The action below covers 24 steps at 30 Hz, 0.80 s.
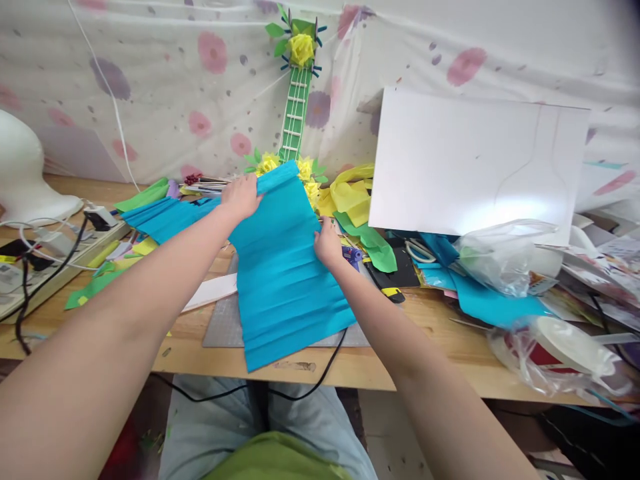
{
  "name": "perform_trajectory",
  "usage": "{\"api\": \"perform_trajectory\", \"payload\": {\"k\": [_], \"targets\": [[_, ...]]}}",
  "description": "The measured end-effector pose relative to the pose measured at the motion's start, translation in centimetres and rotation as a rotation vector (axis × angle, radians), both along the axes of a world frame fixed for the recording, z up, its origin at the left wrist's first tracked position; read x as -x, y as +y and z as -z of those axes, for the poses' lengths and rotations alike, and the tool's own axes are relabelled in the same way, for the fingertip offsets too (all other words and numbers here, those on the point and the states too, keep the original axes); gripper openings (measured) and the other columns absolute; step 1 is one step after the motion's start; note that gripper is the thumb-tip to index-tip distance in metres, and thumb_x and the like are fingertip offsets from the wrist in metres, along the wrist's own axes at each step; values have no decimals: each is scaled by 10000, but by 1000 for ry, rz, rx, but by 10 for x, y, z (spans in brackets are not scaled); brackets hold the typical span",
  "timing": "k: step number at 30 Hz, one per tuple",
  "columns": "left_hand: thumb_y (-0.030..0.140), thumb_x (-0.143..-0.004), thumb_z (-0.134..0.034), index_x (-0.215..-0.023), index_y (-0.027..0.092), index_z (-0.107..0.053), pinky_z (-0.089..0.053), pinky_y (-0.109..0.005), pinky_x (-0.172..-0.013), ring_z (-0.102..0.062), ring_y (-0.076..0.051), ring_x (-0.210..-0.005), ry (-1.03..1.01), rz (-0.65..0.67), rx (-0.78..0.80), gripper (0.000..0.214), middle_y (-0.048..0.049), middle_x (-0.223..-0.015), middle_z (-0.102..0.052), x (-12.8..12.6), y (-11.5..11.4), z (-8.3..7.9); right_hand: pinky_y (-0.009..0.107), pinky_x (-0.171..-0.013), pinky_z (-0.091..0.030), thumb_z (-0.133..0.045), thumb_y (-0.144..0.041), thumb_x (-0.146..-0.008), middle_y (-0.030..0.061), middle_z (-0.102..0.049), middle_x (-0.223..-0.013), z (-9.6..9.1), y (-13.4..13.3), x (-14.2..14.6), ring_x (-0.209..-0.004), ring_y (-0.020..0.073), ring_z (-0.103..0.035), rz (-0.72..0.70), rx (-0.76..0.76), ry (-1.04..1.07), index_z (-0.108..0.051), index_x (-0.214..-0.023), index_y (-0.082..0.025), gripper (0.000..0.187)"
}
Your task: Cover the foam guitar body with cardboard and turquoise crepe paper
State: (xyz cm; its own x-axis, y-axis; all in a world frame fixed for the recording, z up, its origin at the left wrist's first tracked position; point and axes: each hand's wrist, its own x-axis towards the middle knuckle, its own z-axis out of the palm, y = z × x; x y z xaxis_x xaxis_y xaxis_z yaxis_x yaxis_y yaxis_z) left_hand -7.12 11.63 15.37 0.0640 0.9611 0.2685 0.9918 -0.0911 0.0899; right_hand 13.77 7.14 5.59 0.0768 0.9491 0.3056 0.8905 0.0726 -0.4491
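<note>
A wide sheet of blue crepe paper [285, 280] hangs slanted over the table, creased across its width. My left hand [242, 197] grips its upper left part, near the folded top edge. Lower down on the right side, my right hand [327, 243] has its fingers closed on the sheet's edge. More blue pleated paper [170, 217] extends to the left, behind my left forearm. A grey cutting mat [223, 327] lies under the sheet, largely covered. Just right of my right hand is a purple glue gun [353, 255], partly hidden.
A green guitar-shaped craft [295, 120] with yellow paper flowers leans on the wall. On the right stand a white board [450, 167], plastic bags [500, 260] and a tape roll [565, 340]. Power strips [60, 260] line the left. A black cable [320, 380] droops over the front edge.
</note>
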Motion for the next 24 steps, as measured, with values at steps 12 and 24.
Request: {"api": "perform_trajectory", "payload": {"k": [12,24], "targets": [[157,-866,-308,-1206,137,-481,-382,-397,-929,-454,-294,-1185,83,88,4,382,-166,-1243,-508,-19,16,40,442,-1058,-246,-391,-570,-862,175,-432,-1337,23,-46,5,-1259,293,-338,-376,-102,-300,-370,-1359,-125,667],[757,-653,-457,-1302,196,-442,-412,-347,-898,-511,-314,-1162,-25,246,512,859,-129,-1327,-508,4,10,99,458,-958,-368,-309,-616,-870,160,-348,-1429,35,-64,6,-1261,332,-368,-72,190,-177,-367,-1363,-170,667]]}}
